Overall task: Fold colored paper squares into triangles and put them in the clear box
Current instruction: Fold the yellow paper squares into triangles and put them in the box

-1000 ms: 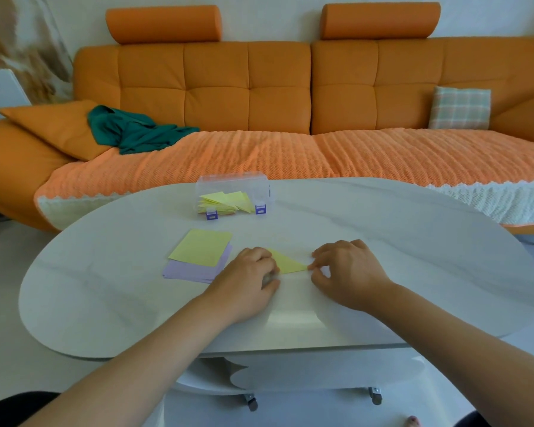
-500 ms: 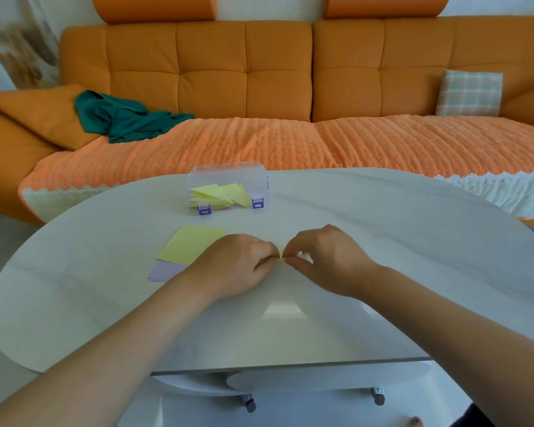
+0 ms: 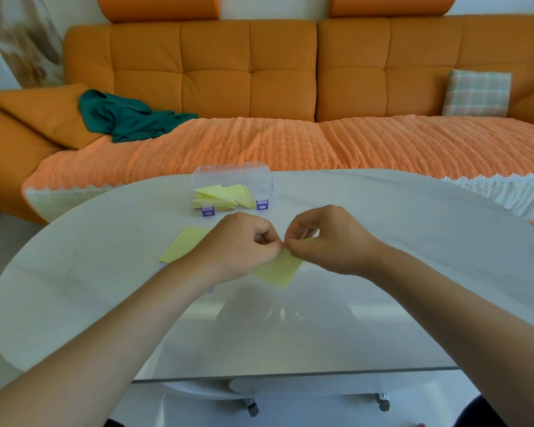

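Observation:
A folded yellow paper (image 3: 279, 270) hangs just above the white table (image 3: 413, 248), pinched at its top corner by both hands. My left hand (image 3: 241, 245) and my right hand (image 3: 324, 238) meet fingertip to fingertip over it. Left of my left hand lies a stack of paper squares (image 3: 184, 246), yellow on top, with a sliver of lilac showing under it. Behind the hands stands the clear box (image 3: 232, 180) with purple latches, open, holding several yellow folded triangles (image 3: 222, 195).
An orange sofa (image 3: 259, 81) runs behind the table, with a green cloth (image 3: 127, 118), an orange cushion (image 3: 37, 112) and a checked pillow (image 3: 477, 94) on it. The table's near edge is at the bottom, with castor wheels below.
The hands have come together from the ends of the flat triangle and lifted the yellow paper off the table by one corner. The camera has tilted slightly.

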Demonstrator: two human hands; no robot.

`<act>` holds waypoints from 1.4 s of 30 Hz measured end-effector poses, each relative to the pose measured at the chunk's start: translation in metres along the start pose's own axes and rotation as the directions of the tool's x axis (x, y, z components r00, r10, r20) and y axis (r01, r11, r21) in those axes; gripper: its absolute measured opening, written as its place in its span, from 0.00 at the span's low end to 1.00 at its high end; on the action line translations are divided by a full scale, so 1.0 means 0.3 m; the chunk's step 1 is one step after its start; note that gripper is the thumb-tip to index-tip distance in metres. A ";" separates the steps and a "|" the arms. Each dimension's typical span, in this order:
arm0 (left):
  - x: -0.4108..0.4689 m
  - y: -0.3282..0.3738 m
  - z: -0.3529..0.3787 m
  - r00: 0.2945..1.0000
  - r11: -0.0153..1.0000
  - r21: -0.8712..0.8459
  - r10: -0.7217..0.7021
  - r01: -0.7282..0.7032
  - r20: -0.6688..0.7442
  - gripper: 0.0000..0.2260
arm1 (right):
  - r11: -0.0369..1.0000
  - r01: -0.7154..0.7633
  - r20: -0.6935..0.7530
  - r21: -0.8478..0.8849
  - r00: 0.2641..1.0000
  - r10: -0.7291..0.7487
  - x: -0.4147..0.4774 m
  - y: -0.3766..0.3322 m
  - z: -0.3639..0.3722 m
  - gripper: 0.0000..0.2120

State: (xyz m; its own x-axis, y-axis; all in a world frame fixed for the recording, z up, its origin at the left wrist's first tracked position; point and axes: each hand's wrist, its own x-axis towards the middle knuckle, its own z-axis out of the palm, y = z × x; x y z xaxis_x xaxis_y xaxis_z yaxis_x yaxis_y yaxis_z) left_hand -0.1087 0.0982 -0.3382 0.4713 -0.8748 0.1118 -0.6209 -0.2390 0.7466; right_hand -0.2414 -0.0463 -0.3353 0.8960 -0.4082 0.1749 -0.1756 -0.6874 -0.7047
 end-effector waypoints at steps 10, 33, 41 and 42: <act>-0.016 0.008 -0.047 0.998 0.994 0.111 -0.013 0.006 0.055 0.10 | 0.999 -0.033 0.012 -0.037 0.999 0.033 0.003 0.033 -0.028 0.04; -0.004 0.015 -0.051 0.995 0.983 0.180 0.042 -0.027 -0.085 0.07 | 0.993 0.050 -0.059 -0.104 0.997 -0.057 0.008 0.000 -0.004 0.06; 0.010 -0.055 -0.150 0.999 0.935 0.352 -0.044 0.045 -0.010 0.06 | 0.990 -0.053 -0.161 -0.134 0.986 0.031 0.023 0.061 -0.065 0.08; 0.011 -0.066 -0.160 0.998 0.913 0.403 -0.060 0.059 -0.009 0.06 | 0.989 -0.066 -0.161 -0.134 0.986 0.044 0.025 0.066 -0.066 0.08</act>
State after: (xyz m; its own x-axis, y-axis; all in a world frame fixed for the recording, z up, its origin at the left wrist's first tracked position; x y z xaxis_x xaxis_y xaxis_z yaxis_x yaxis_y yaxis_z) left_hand -0.0648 0.1203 -0.3212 0.5136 -0.8549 0.0730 -0.7919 -0.4396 0.4238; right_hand -0.2463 -0.0749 -0.3345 0.8103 -0.5291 0.2519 -0.2875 -0.7335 -0.6159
